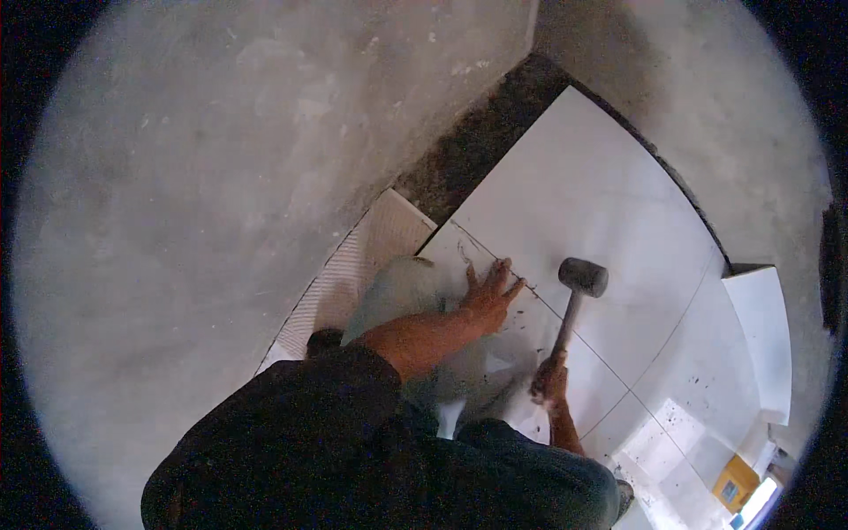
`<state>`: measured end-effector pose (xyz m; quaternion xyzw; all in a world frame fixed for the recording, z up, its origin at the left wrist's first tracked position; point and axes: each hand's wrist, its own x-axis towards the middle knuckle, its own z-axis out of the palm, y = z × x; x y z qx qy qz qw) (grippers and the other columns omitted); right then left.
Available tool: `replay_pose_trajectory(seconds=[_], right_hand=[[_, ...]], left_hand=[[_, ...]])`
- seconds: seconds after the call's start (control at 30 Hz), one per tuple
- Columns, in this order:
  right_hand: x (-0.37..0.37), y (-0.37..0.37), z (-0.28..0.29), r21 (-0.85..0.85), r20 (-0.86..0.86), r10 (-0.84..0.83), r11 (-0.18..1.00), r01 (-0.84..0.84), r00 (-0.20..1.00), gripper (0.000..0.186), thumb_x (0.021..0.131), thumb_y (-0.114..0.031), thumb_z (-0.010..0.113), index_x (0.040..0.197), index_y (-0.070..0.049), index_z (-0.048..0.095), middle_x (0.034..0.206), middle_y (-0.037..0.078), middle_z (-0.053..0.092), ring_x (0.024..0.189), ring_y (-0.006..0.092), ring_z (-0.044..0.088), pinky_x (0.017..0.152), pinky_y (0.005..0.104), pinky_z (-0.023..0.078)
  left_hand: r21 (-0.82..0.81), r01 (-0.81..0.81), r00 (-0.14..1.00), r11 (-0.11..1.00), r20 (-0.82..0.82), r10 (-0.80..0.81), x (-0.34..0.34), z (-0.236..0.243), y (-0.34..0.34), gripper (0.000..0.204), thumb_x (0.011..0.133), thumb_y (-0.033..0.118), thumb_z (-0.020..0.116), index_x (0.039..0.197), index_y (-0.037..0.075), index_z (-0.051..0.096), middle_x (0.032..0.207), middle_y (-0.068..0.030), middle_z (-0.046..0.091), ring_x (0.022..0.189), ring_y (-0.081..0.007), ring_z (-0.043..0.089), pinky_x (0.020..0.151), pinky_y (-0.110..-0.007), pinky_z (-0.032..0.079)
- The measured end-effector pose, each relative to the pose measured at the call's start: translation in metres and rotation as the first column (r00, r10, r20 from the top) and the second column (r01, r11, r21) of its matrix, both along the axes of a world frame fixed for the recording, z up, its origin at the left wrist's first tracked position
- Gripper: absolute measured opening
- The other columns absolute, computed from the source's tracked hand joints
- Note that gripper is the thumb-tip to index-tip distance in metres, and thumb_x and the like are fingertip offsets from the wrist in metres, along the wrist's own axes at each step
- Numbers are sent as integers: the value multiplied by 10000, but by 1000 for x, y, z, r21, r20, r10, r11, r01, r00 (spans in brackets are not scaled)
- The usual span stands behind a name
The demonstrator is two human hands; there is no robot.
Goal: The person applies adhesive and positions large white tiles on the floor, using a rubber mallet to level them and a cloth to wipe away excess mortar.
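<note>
My right hand (549,382) grips the handle of a rubber mallet (583,277), whose dark grey head is raised toward the far side, over the white floor tiles. My left hand (490,299) lies with spread fingers on a white tile (530,331), its fingertips at the joint with the large white tile (592,185) beyond. Dark crumbs and smears of mortar dot the tile and the joint around my fingers. Whether the mallet head touches the tile, I cannot tell.
Grey plastered walls (203,177) meet at the far corner. A dark untiled strip (486,132) runs along the left wall, near a pale ridged piece (331,274). Another white tile piece (764,340) stands at the right wall. A yellow object (736,484) sits at the lower right.
</note>
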<state>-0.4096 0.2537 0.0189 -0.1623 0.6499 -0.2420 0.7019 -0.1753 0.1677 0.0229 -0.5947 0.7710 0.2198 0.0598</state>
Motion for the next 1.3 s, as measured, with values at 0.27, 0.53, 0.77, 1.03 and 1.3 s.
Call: replay_pose_trajectory(seconds=[0.27, 0.53, 0.77, 1.03, 1.3], right_hand=[[-12, -12, 17, -104, -24, 109, 988, -111, 994, 555, 933, -591, 362, 566, -175, 350, 444, -38, 335, 315, 132, 336, 312, 309, 301], [-7, -28, 34, -153, -11, 27, 988, -29, 1000, 619, 882, -691, 344, 554, -167, 376, 440, -27, 346, 326, 126, 346, 316, 305, 265], [-31, 4, 34, -496, -317, -140, 868, -38, 938, 573, 963, -530, 345, 599, -91, 410, 477, -29, 367, 412, 87, 339, 381, 292, 291], [-53, 3, 79, -449, -376, -215, 893, 26, 901, 457, 941, -440, 493, 698, -53, 471, 518, 17, 426, 474, 104, 450, 420, 281, 380], [-76, 30, 52, -129, -753, 7, 979, -158, 658, 486, 902, -455, 524, 779, 14, 552, 690, 271, 587, 693, 482, 570, 602, 498, 447]], left_hand=[[-12, 33, 999, 999, 34, -32, 2, 5, 5, 735, 817, 248, 548, 1470, 154, 222, 1513, -257, 30, 1407, -403, 77, 971, -755, 135], [34, 105, 986, 994, 124, -109, 3, 10, -6, 739, 845, 316, 531, 1474, 127, 193, 1510, -267, 36, 1405, -405, 80, 963, -752, 161], [-67, 151, 988, 986, 30, -149, -18, -3, 7, 757, 862, 443, 499, 1438, 26, 242, 1515, -242, 86, 1406, -407, 69, 1067, -660, 62], [-188, 467, 846, 864, -189, -498, -110, -23, -14, 839, 840, 524, 514, 1412, -31, 250, 1507, -212, 154, 1403, -390, 101, 1076, -645, 47], [-118, 677, 710, 726, -152, -687, -87, -16, -17, 694, 909, 442, 445, 1434, 34, 244, 1518, -138, 183, 1409, -325, 133, 1133, -539, 79]])
